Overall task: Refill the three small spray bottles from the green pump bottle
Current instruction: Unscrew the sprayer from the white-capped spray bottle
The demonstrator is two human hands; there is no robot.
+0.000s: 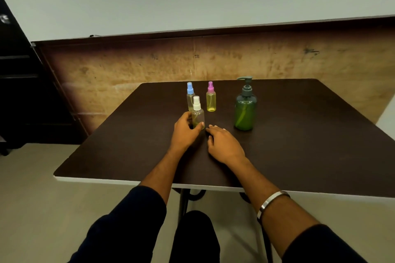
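Three small clear spray bottles stand on the dark table (299, 156). The white-capped bottle (197, 113) is nearest, and my left hand (185, 132) grips its lower body between thumb and fingers. Just behind it stands the blue-capped bottle (189, 94), partly hidden. The pink-capped bottle (211, 99), with yellowish liquid, is to their right. Further right stands the green pump bottle (245, 109), upright with a dark pump head. My right hand (224, 145) lies relaxed on the table just right of the white-capped bottle, holding nothing.
The table's near edge (128, 181) is white and runs across the lower middle. A brown wall panel (128, 74) stands behind the table. A dark cabinet (19, 92) is at the far left. My knee (194, 237) is below the table edge.
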